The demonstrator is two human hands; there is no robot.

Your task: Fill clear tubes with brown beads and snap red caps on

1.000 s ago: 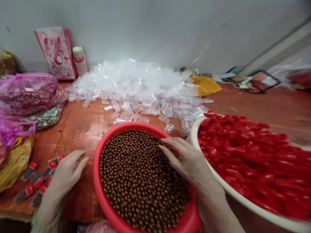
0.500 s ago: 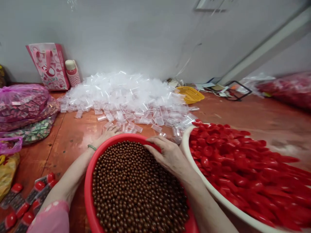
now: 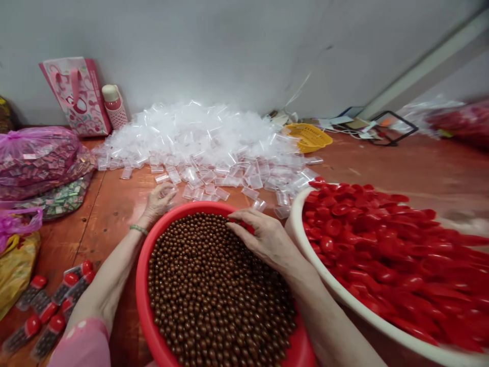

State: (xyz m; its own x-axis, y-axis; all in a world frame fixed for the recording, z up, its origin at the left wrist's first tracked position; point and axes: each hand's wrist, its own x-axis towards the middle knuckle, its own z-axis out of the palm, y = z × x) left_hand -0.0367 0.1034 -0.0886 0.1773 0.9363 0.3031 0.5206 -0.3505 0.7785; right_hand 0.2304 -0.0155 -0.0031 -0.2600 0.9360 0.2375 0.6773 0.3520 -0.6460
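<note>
A red basin [image 3: 143,285] full of small round brown balls [image 3: 217,285] stands in front of me. Just beyond its left rim is my left hand [image 3: 158,201], a green bracelet at the wrist, its fingers curled around a small clear plastic container [image 3: 166,191]. My right hand [image 3: 262,232] hovers over the balls at the basin's upper right rim, thumb and fingers apart, with nothing seen between them. Past the basin lies a large heap of clear plastic containers [image 3: 206,137]. To the right, a white tub [image 3: 301,219] holds red plastic spoon-like pieces [image 3: 374,250].
Filled containers with red tops [image 3: 49,311] lie at lower left. Behind them are a yellow bag [image 3: 19,270] and pink bags [image 3: 42,163]. A gift bag [image 3: 78,97] and bottle [image 3: 114,107] stand by the wall. A yellow basket [image 3: 308,137] sits beyond the heap.
My left hand has lifted off the floor, and its fingers have curled around a clear container. My right hand stays at the basin's rim. The view has shifted slightly.
</note>
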